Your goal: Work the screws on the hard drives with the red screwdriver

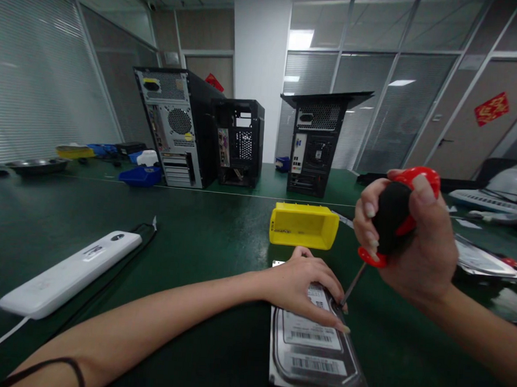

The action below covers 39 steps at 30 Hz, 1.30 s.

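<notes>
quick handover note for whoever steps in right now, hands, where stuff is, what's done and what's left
Left hand: flat on the hard drive, pressing its far end down on the green table.
Right hand: fist closed on the red and black screwdriver, tip at the drive's right edge beside the left fingertips.
Nearby: yellow bin just beyond the drive, white power strip to the left, three computer cases at the back.
Done: drive laid label up, driver tip set at the edge.
Left: I cannot see the screw itself, so check whether it is loose, and check the other corners.
</notes>
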Tool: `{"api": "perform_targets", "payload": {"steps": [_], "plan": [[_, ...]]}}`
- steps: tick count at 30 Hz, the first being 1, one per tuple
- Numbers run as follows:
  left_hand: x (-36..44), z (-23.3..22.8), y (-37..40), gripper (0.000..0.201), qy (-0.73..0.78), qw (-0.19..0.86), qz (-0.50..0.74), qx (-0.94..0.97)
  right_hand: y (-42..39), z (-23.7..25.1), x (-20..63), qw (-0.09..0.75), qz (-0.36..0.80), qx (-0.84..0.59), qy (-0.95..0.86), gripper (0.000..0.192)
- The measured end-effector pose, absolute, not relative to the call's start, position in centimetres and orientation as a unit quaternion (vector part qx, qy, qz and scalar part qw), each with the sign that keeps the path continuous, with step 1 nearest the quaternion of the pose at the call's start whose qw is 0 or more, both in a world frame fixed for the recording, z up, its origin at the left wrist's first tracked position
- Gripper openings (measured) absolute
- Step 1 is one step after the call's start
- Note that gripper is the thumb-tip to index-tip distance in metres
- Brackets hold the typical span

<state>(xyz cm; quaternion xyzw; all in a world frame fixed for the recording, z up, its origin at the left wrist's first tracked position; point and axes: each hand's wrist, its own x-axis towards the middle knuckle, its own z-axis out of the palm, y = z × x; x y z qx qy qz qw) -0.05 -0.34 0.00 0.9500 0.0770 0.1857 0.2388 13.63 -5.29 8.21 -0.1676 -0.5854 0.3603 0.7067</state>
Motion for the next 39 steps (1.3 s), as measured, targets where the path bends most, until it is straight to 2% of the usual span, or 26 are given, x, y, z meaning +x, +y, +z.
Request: {"api": "perform_targets", "payload": {"steps": [19,39], "plan": [[0.05,-0.18,-0.41,0.025,0.073,0.226,0.2,0.951,-5.08,8.3,13.64,0.708,0.362,-0.174,-0.581,0.026],[-0.01,-0.13,-0.36,0.026,0.077,0.241,0.192,0.948,-4.99,8.2,13.7,0.711,0.354,-0.168,-0.584,0.027]]}}
